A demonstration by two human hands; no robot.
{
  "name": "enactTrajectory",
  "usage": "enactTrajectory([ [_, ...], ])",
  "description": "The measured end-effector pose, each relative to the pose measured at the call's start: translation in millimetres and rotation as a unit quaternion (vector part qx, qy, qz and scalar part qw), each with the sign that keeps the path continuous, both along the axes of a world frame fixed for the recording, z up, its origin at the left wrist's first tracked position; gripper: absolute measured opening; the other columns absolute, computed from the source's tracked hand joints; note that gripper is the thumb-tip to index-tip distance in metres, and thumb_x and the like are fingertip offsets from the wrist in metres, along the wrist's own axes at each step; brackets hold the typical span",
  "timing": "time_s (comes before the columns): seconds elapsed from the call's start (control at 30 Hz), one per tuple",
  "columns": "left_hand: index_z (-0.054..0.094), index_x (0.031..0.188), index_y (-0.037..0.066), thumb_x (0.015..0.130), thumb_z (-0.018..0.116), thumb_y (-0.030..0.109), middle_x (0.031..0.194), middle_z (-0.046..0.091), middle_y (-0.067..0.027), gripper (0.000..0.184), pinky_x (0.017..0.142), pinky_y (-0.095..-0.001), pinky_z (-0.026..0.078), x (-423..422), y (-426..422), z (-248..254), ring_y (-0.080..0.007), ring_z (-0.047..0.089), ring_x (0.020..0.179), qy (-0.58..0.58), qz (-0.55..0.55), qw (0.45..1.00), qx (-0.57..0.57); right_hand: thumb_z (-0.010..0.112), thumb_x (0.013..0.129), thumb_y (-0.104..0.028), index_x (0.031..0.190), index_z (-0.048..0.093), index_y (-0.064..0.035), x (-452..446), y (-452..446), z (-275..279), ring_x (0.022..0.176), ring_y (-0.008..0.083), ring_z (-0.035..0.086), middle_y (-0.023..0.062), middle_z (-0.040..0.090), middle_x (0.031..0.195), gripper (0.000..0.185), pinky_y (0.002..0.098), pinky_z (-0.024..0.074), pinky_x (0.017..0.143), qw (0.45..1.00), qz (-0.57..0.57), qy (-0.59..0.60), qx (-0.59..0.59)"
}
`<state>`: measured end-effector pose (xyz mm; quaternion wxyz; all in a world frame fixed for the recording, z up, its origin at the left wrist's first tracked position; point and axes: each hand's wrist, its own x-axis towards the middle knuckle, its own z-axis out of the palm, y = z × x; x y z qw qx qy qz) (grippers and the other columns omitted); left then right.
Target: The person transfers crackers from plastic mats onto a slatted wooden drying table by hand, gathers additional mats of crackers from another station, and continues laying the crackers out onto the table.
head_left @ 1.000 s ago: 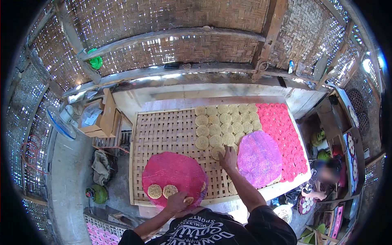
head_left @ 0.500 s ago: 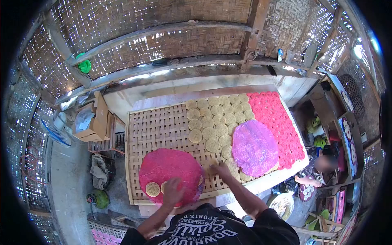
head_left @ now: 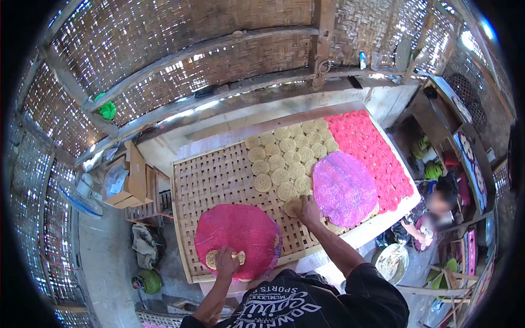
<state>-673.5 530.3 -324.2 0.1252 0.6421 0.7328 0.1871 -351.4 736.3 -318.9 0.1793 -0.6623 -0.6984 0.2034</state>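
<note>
At the far left, a fan [head_left: 82, 199] stands beside an open cardboard box [head_left: 128, 183], with a green gas cylinder [head_left: 147, 281] on the floor nearer to me. Right of these, the slatted tray [head_left: 205, 183] lies on the surface [head_left: 229, 135], its left part showing bare weave. On the tray's near left part lies a red round sheet [head_left: 235, 227], and my left hand [head_left: 226, 262] is down over its near edge, fingers bent, between a beige disc [head_left: 211, 259] just to its left and a second beige disc [head_left: 240, 257] just to its right, partly behind my fingers; I cannot tell whether that grip is closed on anything. Beyond the red sheet and to its right, the rows of beige discs [head_left: 280, 176] reach towards the far edge of the tray. At the near end of these rows my right hand [head_left: 309, 211] touches the right side of one disc [head_left: 292, 206], which lies directly left of my fingers; whether they pinch it or only press on it, I cannot tell. Just right of that hand a purple round sheet [head_left: 345, 188] covers part of the rows, and past it the pink pieces [head_left: 377, 158] fill the tray's right end. Farther right, near a metal basin [head_left: 391, 263], is another person [head_left: 437, 208].
</note>
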Motion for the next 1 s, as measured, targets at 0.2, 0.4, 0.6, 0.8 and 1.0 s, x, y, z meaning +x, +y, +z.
enactTrajectory([
  [0.2, 0.063, 0.089, 0.007, 0.074, 0.074, 0.024, 0.097, 0.065, -0.0135, 0.025, 0.071, -0.0423, 0.051, 30.2, 1.8, 70.3, -0.0299, 0.065, 0.089, -0.099, 0.011, 0.983, -0.154, 0.063, 0.085, -0.055, 0.118, 0.059, -0.0025, -37.7, -79.4, 35.4, 0.086, 0.0379, 0.066, 0.0213, 0.065, 0.100, 0.062, 0.0467, 0.0528, 0.077, 0.964, 0.052, 0.093, -0.245],
  [0.4, 0.066, 0.106, 0.009, 0.077, 0.074, 0.024, 0.106, 0.064, -0.0142, 0.033, 0.081, -0.0426, 0.052, 83.1, 14.9, 94.6, -0.0316, 0.063, 0.096, -0.195, -0.228, 0.954, 0.003, 0.065, 0.086, -0.053, 0.109, 0.066, 0.0005, -71.1, -136.5, -30.1, 0.079, 0.0202, 0.066, 0.0100, 0.069, 0.091, 0.058, 0.0351, 0.0530, 0.066, 0.746, -0.069, 0.434, -0.501],
  [0.6, 0.059, 0.122, 0.004, 0.079, 0.069, 0.023, 0.122, 0.057, -0.0211, 0.047, 0.102, -0.0474, 0.041, 13.5, -3.4, 40.7, -0.0396, 0.052, 0.117, -0.032, -0.115, 0.993, 0.021, 0.063, 0.082, -0.022, 0.112, 0.064, 0.0020, -15.6, -78.5, -31.3, 0.081, 0.0239, 0.068, 0.0149, 0.070, 0.093, 0.038, 0.0360, 0.0535, 0.069, 0.921, -0.111, 0.283, -0.242],
  [0.8, 0.049, 0.134, 0.000, 0.080, 0.062, 0.016, 0.130, 0.052, -0.0258, 0.058, 0.103, -0.0498, 0.039, -60.1, -50.5, 1.1, -0.0433, 0.048, 0.121, 0.107, -0.062, 0.992, 0.020, 0.060, 0.080, -0.023, 0.115, 0.064, -0.0026, -3.7, -71.3, -19.9, 0.095, 0.0423, 0.064, 0.0245, 0.067, 0.103, 0.041, 0.0471, 0.0503, 0.085, 0.985, -0.066, 0.127, -0.094],
  [1.0, 0.055, 0.125, 0.001, 0.073, 0.066, 0.008, 0.117, 0.056, -0.0223, 0.053, 0.099, -0.0492, 0.041, -57.5, -44.2, 23.7, -0.0403, 0.052, 0.112, 0.047, 0.041, 0.998, -0.012, 0.062, 0.081, -0.025, 0.118, 0.061, -0.0052, 0.1, -70.9, -16.8, 0.102, 0.0397, 0.061, 0.0215, 0.061, 0.114, 0.042, 0.0473, 0.0502, 0.086, 0.993, -0.078, 0.056, -0.065],
])
